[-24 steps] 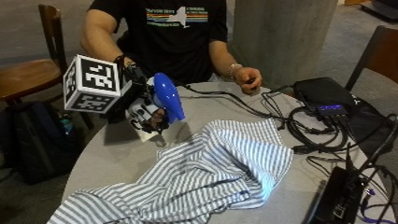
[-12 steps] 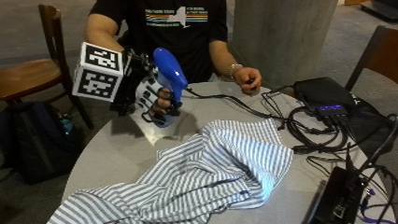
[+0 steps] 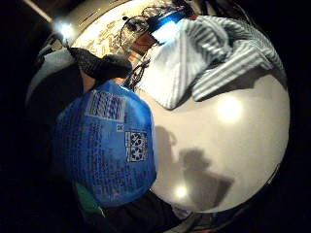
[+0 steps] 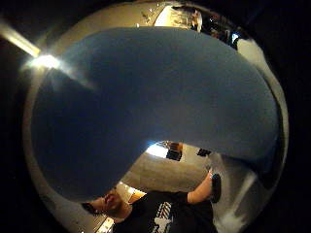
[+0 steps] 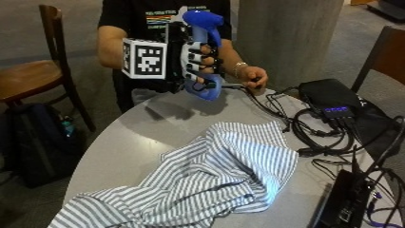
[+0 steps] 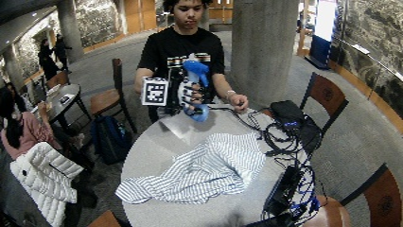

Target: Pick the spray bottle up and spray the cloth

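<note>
Blue spray bottle (image 5: 204, 52) stands upright in my right hand (image 5: 195, 61), fingers (image 5: 204, 59) wrapped round its neck, lifted off the bench (image 5: 139, 137). The striped cloth (image 5: 208, 183) lies below and forward of the bottle; I'd tip the nozzle down toward it.

Bare tabletop (image 5: 145, 137) open between raised spray bottle (image 5: 204, 52) and cloth (image 5: 208, 185); cables (image 5: 316, 137) crowd the far side.

Black short-sleeved T-shirt (image 5: 136, 19) with rainbow chest print, bracelet (image 5: 238, 69), black-gloved right hand (image 5: 197, 61).
</note>
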`<act>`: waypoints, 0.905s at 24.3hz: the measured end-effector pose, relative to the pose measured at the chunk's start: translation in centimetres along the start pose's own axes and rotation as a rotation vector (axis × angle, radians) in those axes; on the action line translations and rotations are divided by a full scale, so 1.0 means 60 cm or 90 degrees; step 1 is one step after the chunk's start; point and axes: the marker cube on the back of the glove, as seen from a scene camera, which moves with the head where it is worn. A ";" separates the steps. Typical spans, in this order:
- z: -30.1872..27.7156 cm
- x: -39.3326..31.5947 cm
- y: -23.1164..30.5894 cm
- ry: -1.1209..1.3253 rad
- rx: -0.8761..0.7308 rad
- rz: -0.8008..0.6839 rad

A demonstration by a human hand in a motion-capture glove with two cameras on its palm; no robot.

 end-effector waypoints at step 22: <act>0.255 0.061 0.000 -0.036 -0.060 -0.018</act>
